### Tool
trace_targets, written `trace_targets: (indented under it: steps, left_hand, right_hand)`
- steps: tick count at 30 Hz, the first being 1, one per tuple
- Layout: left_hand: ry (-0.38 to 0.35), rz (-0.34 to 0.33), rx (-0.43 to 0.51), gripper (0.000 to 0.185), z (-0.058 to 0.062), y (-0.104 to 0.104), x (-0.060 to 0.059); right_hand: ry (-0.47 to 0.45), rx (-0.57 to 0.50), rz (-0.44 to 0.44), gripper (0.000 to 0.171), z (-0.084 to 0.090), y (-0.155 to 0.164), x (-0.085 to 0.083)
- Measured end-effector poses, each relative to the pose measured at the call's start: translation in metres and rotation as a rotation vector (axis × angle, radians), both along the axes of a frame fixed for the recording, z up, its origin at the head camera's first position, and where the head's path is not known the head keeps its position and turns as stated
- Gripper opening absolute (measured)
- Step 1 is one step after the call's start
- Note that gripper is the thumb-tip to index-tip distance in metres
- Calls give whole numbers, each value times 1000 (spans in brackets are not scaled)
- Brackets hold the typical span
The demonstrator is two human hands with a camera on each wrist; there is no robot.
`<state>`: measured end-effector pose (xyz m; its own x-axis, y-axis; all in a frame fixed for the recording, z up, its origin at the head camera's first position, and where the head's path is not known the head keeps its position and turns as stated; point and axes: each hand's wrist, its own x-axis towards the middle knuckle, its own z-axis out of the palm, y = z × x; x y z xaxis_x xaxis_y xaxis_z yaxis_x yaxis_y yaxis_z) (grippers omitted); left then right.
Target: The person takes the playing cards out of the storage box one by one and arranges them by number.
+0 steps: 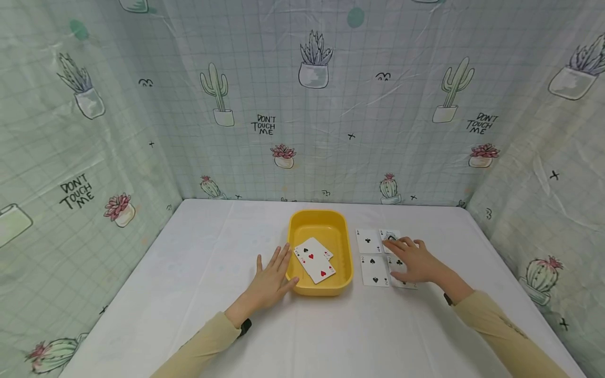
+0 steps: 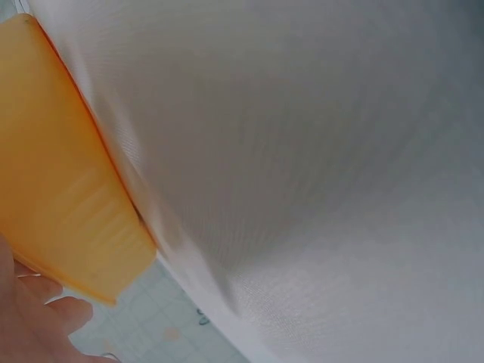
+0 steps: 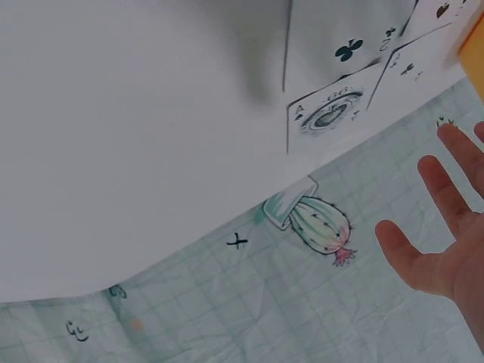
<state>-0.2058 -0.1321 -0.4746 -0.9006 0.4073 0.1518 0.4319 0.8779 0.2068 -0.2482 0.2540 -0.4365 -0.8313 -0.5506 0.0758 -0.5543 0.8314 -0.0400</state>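
Note:
My left hand [image 1: 266, 284] is at the left rim of a yellow plastic tray [image 1: 350, 262], its fingers straight and spread. In the left wrist view the fingers [image 2: 69, 311] lie at the rim of that tray [image 2: 68, 166]. Inside it, a two of hearts [image 1: 315, 266] overlaps a card with spades [image 1: 315, 244]. My right hand [image 1: 417, 262] hovers with spread fingers, holding nothing, above playing cards laid in two rows: ace of clubs [image 1: 367, 242], ace of spades [image 3: 330, 115], two of spades [image 1: 375, 272] and two of clubs [image 3: 344, 34]. The hand partly hides the right-hand cards in the head view.
A white cloth covers the table [image 1: 321, 336]. Cactus-printed fabric [image 1: 283, 105] hangs behind it and along both sides. The tray stands between my left hand and the rows of cards.

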Motion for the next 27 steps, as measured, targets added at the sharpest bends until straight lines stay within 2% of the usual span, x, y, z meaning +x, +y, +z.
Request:
trace_targets:
  steps: [10, 15, 19, 27]
  left_hand:
    - [7, 2, 5, 73, -1, 0, -1]
    - [5, -1, 4, 73, 0, 0, -1]
    - [8, -1, -5, 73, 1, -1, 0]
    - [-5, 7, -7, 74, 0, -1, -1]
  right_hand:
    - [46, -36, 103, 71, 10, -20, -8]
    - [36, -59, 120, 70, 13, -32, -11]
    - [61, -97, 151, 69, 15, -43, -13]
    - [79, -81, 172, 66, 19, -64, -16]
